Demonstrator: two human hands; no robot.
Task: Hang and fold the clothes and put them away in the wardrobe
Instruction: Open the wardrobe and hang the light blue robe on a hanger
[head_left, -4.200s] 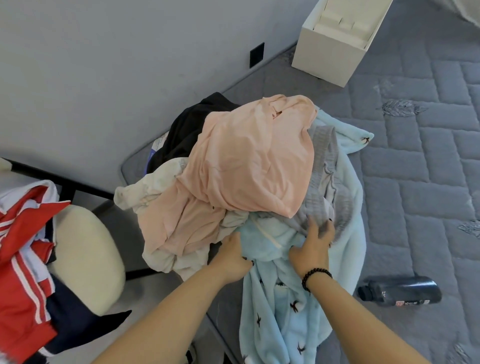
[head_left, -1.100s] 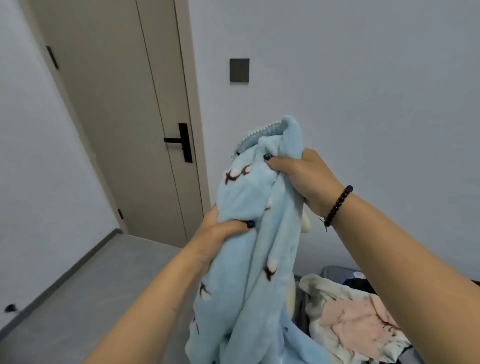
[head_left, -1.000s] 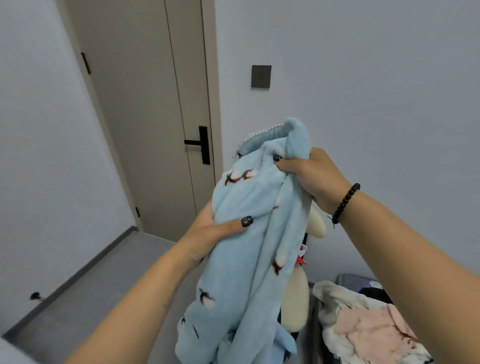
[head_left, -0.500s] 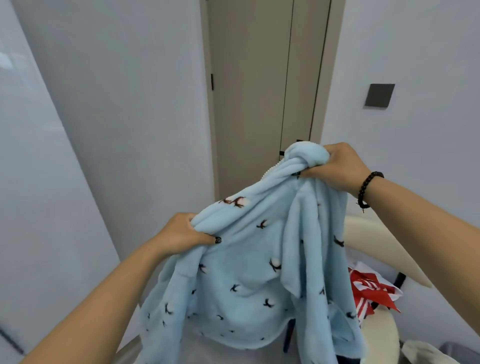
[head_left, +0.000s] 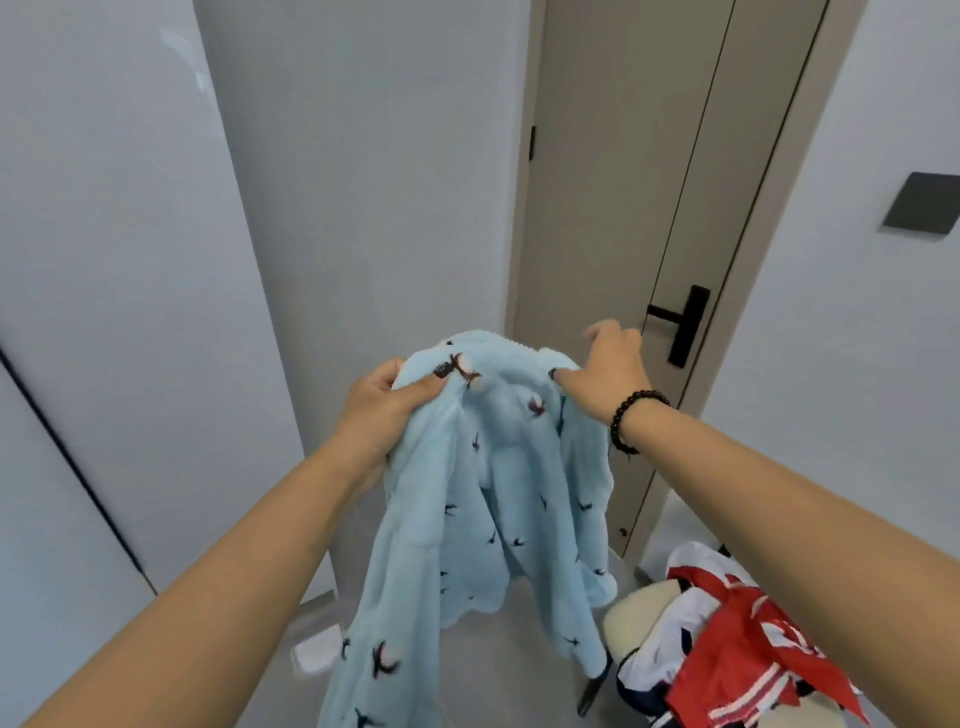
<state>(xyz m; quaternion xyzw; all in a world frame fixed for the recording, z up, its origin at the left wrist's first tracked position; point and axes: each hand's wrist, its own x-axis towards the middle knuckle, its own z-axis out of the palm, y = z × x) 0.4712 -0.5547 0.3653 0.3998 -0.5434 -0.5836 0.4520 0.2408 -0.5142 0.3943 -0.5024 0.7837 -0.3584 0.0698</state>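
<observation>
You face pale grey walls (head_left: 384, 171) with a beige door (head_left: 649, 171) at upper right, its black handle (head_left: 680, 322) beside your right hand. A dark switch plate (head_left: 922, 208) sits at the right edge, and a white panel (head_left: 98, 270) with a dark seam fills the left. Grey floor (head_left: 483, 660) lies below. At lower right, a cream chair (head_left: 636, 618) carries red-and-white clothes (head_left: 737, 649). No writing is readable. The blue fleece (head_left: 483, 519) hangs mid-frame: your left hand (head_left: 379, 405) grips its top edge, thumb over the fabric; your right hand (head_left: 605, 369) pinches the other side, fingers half spread.
</observation>
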